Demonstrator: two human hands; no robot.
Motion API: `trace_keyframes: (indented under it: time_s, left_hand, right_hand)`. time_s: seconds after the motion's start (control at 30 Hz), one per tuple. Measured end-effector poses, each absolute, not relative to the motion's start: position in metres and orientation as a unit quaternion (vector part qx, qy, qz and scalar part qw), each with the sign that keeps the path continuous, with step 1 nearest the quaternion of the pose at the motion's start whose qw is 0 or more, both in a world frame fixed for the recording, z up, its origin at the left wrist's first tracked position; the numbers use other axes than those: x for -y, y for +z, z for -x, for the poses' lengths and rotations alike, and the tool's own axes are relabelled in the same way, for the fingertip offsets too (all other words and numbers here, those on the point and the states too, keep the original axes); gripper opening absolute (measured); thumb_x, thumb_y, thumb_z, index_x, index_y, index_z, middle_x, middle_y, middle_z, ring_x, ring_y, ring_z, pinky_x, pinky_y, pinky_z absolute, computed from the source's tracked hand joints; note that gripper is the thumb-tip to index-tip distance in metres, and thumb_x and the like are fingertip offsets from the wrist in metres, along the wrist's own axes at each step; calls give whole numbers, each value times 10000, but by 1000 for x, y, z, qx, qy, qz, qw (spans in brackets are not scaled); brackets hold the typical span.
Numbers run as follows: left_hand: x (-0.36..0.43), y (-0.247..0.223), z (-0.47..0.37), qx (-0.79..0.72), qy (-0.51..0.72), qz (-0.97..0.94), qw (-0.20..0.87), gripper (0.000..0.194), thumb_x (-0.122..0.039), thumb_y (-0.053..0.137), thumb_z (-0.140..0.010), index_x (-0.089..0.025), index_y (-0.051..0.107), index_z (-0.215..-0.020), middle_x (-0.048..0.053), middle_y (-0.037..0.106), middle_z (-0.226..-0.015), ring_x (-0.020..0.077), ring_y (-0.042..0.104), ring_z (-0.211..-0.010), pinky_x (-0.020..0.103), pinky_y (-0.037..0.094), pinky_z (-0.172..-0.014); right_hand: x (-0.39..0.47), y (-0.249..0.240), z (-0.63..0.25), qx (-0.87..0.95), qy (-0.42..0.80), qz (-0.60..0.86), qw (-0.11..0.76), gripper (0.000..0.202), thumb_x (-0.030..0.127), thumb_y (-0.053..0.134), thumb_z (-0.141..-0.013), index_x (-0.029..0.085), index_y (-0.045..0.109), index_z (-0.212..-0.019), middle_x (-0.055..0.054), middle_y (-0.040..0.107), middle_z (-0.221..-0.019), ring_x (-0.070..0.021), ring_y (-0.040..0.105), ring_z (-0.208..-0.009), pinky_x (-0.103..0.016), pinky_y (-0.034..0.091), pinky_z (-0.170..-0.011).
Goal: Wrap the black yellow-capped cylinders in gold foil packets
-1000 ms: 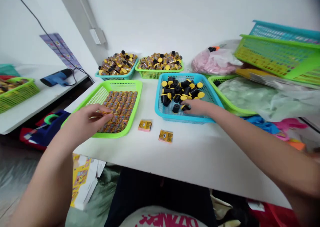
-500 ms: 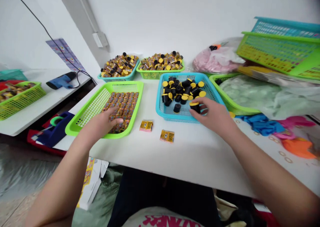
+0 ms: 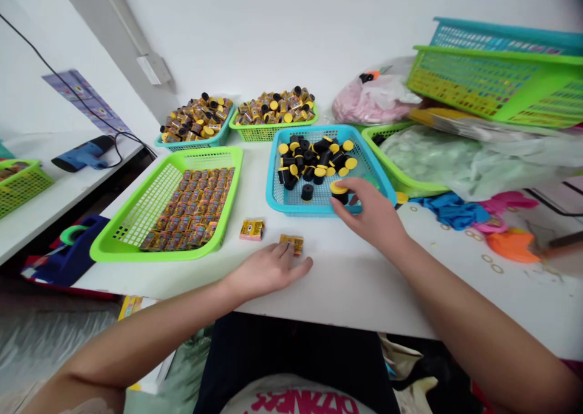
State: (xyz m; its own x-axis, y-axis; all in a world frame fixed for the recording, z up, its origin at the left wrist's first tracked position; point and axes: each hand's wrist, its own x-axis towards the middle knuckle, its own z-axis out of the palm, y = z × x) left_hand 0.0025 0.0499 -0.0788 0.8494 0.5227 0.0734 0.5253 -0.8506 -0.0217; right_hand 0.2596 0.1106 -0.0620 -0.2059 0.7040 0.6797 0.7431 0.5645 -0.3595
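Between the thumb and fingers of my right hand (image 3: 371, 212) is a black cylinder with a yellow cap (image 3: 339, 192), at the front right rim of the blue basket (image 3: 282, 206). That basket holds several loose black pieces with yellow caps. My left hand (image 3: 273, 268) is over the table, fingers apart, its fingertips at a small yellow printed packet (image 3: 297, 244). A second yellow packet (image 3: 252, 229) lies to the left of it. Further left, a green basket (image 3: 101, 244) holds rows of small printed cylinders (image 3: 191, 210).
Two baskets of capped printed cylinders (image 3: 195, 121) (image 3: 276, 107) stand by the wall. At the right are a green basket with plastic bags (image 3: 428, 153), stacked baskets (image 3: 492, 86) and coloured cloths (image 3: 460, 210). A blue heat gun (image 3: 84, 153) lies on the left table.
My left hand has left the green basket and moved right to the packet. My right hand keeps hold of the capped cylinder. The view has shifted, so the baskets appear further left.
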Motion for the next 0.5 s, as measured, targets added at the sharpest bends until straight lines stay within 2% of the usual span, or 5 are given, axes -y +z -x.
trace_keyframes:
  time_s: [0.13,0.23,0.37,0.43,0.5]
  left_hand:
    - [-43,-74,-1,286,-32,957,-33,422,-10,378,-943,-186,531,-1295,205,700,-1130,317,692,-1072,477,558,-887]
    - [-39,-68,1,373,-21,918,-136,514,-37,403,-925,-213,461,-1404,151,710,-1141,285,705,-1027,404,567,-848]
    - [-46,-53,1,447,-126,837,-291,579,-107,452,-922,-275,372,-1470,58,732,-1003,210,716,-891,344,561,-804]
    - [-55,-41,-5,424,-219,807,-348,522,-126,526,-886,-247,470,-1392,35,715,-957,173,700,-863,309,564,-798]
    - [-65,-30,-14,384,-282,786,-394,388,-133,629,-813,-210,646,-1193,41,684,-958,150,681,-833,259,567,-744]
  right_hand:
    - [-111,-64,-260,783,-33,446,433,252,285,584,-927,224,592,-1172,-106,687,-1139,-230,695,-946,-380,582,-801]
    - [-111,-64,-261,785,-32,435,440,250,266,587,-923,230,593,-1170,-107,688,-1163,-239,697,-992,-399,587,-830]
    - [-107,-63,-260,764,-80,400,500,246,209,630,-884,273,593,-1118,-84,702,-1174,-269,673,-1090,-482,555,-935]
    - [-102,-62,-256,738,-87,398,539,242,194,655,-864,296,587,-1073,-72,706,-1180,-287,665,-1105,-541,523,-975]
    - [-95,-62,-249,713,-48,384,584,260,200,672,-856,308,572,-1071,-67,707,-1173,-295,669,-1102,-553,532,-953]
